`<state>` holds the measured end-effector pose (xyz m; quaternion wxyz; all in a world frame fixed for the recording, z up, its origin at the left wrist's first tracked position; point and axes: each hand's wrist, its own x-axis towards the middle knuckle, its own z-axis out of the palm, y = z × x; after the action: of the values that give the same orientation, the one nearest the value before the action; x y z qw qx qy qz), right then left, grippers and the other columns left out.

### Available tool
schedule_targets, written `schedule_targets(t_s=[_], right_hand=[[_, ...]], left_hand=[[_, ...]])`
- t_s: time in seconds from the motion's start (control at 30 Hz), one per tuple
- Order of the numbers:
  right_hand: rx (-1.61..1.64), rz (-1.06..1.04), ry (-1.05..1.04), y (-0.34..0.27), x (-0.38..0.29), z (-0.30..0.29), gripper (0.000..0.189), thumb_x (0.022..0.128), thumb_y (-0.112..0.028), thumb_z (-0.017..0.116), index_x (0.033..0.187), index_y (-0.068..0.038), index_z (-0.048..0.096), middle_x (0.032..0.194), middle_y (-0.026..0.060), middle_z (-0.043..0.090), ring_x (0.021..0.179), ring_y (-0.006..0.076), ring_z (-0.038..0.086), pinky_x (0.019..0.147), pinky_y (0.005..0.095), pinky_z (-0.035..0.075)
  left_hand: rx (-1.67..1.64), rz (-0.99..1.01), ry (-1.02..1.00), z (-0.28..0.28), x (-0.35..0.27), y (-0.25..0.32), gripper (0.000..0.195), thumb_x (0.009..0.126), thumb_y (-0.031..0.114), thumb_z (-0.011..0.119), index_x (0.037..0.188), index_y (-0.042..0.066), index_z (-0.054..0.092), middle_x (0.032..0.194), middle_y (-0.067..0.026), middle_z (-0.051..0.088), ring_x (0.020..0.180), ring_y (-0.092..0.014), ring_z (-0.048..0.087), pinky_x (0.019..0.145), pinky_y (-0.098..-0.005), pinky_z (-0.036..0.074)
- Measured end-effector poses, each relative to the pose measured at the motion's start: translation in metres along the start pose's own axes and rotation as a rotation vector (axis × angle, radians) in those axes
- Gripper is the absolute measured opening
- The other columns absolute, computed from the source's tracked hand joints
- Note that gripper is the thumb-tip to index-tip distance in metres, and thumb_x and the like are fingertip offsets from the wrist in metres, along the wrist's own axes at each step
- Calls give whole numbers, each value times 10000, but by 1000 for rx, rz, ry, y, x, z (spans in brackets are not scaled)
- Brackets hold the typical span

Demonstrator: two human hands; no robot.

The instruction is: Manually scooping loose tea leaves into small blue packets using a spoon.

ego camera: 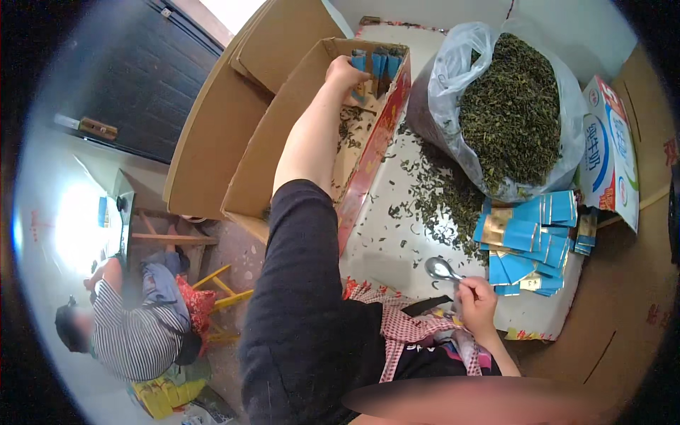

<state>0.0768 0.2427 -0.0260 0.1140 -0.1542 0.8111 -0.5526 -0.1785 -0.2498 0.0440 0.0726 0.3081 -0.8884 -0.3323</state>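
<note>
My left hand (345,73) reaches into the far end of a long, open cardboard box (287,122). Its fingers are closed around a blue and gold packet (358,61), partly hidden by the hand. Beside it, several more blue packets (380,61) stand upright against the box's red side. Near the front of the table, my right hand (475,305) grips a metal spoon (442,269) by its handle; the bowl looks bare. A large clear plastic bag (451,85) full of dried, dark green leaves, apparently tea (510,111), stands open beyond it.
Loose leaves (446,196) lie scattered over the white table (382,271). Flat blue packets (531,244) are piled to the right, near a milk carton box (611,154). Leaf bits cover the box floor. At left, a person in a striped shirt (141,340) sits by a bright lamp.
</note>
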Motion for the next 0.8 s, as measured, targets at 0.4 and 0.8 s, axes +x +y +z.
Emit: schedule_targets(t_s=[0.4,0.8], right_hand=[[-43,-116,17,4,1,2,49,855,-3,604,895,9,630,794,78,620,633,127,593,575,262,476],[1,-193,41,-8,1,-1,48,824,5,602,858,30,625,815,132,643,736,247,629,683,322,503]], left_hand=[[173,23,45,19,18,-4,712,652,124,764,1277,-6,448,1184,-221,613,1110,-312,604,924,-388,502],[-157,794,-339,2,-188,123,404,806,157,662,1172,-7,603,978,-125,676,873,-156,646,777,-302,517]])
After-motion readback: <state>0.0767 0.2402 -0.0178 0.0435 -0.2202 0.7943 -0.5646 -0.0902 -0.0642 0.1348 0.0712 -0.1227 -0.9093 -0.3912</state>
